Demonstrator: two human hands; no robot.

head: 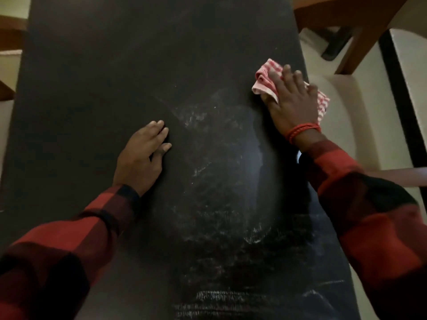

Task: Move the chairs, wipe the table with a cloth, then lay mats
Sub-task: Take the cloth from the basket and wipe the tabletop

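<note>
While our right hand (292,100) is pressing the checked cloth (268,83) flat under spread fingers at the bench's (104,65) right edge, our left hand (141,155) is lying open and empty mid-surface, likely bracing us. Pale smears are showing between them; wooden chairs (360,26) are standing clear.

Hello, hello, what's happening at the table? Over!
Right hand pressing checked cloth at table's right edge. Left hand flat, empty. Smears mid-table. No mats in view.

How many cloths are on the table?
1: a red-and-white checked cloth under the right hand at the right edge of the dark table.
</note>
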